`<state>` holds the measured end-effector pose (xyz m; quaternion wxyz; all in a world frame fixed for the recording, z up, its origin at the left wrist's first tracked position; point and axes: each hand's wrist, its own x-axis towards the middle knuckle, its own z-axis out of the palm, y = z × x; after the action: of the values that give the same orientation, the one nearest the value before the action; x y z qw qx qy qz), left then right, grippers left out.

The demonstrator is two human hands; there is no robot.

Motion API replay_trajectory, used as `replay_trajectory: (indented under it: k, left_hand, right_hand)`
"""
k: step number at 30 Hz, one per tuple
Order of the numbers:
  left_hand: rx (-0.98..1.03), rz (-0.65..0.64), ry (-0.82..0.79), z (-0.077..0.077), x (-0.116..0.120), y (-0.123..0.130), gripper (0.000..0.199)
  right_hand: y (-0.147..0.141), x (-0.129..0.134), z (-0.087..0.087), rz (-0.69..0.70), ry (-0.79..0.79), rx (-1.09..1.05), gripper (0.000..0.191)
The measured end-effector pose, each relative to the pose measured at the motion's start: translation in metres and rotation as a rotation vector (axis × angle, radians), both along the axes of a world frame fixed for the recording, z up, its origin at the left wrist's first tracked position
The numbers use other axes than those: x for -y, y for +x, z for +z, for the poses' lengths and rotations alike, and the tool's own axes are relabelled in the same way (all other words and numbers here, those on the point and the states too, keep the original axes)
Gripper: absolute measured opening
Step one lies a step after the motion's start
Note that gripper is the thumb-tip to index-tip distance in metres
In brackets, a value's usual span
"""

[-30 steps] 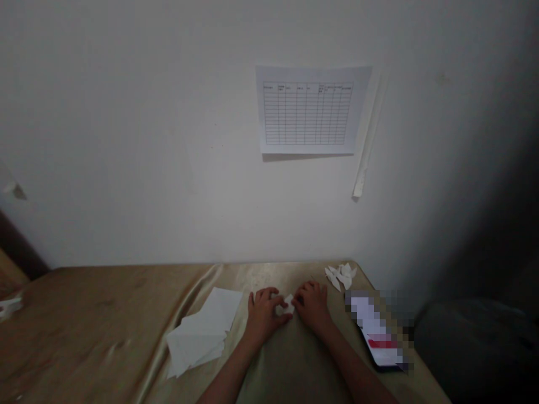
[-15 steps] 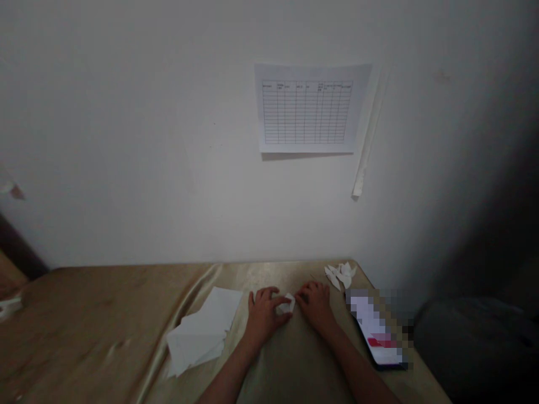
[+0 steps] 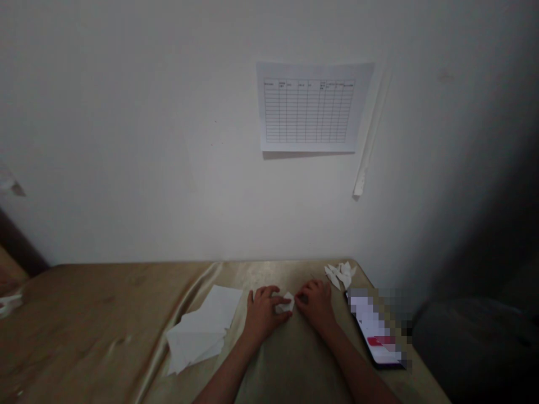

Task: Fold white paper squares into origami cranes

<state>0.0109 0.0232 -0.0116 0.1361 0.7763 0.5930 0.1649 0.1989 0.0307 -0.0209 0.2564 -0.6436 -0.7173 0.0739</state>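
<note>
A small folded piece of white paper [image 3: 286,303] lies on the tan tablecloth [image 3: 105,314] between my two hands. My left hand [image 3: 263,313] presses on its left side with curled fingers. On the paper's right edge, my right hand [image 3: 315,303] pinches it with the fingertips. Both hands rest on the cloth close together, near the table's far edge.
A stack of white paper sheets [image 3: 202,331] lies left of my hands. Several small folded white pieces [image 3: 340,274] sit at the far right corner. A phone with a lit screen [image 3: 377,331] lies at the right. A printed grid sheet [image 3: 309,109] hangs on the wall.
My hands have barely shifted; the small paper has turned slightly between my fingers. The view has drifted a little.
</note>
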Motion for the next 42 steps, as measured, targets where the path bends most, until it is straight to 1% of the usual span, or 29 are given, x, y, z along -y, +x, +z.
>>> replay_trajectory:
  k: [9, 14, 18, 22, 30, 36, 42]
  left_hand:
    - [0.005, 0.0, 0.007, 0.001, -0.004, -0.001, 0.032]
    - [0.021, 0.012, 0.061, -0.002, -0.005, 0.003, 0.018]
    - [-0.01, 0.026, 0.12, -0.006, -0.004, 0.01, 0.018]
    - [-0.018, 0.01, 0.104, -0.007, -0.006, 0.012, 0.017]
    - [-0.035, -0.002, 0.069, -0.003, -0.006, 0.008, 0.018]
    - [-0.018, -0.016, 0.038, -0.001, -0.007, 0.007, 0.017]
    - [-0.02, -0.004, 0.044, -0.004, -0.009, 0.007, 0.016]
  right_hand:
    - [-0.006, -0.003, -0.002, 0.004, 0.07, 0.056, 0.015]
    - [-0.005, -0.003, -0.002, 0.016, 0.07, 0.052, 0.015]
    - [-0.006, -0.006, -0.003, 0.015, 0.072, 0.07, 0.016]
    - [-0.007, -0.009, -0.003, 0.015, 0.055, 0.077, 0.016]
    - [-0.008, -0.01, -0.004, 0.003, 0.05, 0.078, 0.016]
    - [-0.01, -0.009, 0.0, -0.001, 0.016, 0.128, 0.018]
    - [-0.013, -0.012, -0.001, -0.018, 0.017, 0.179, 0.021]
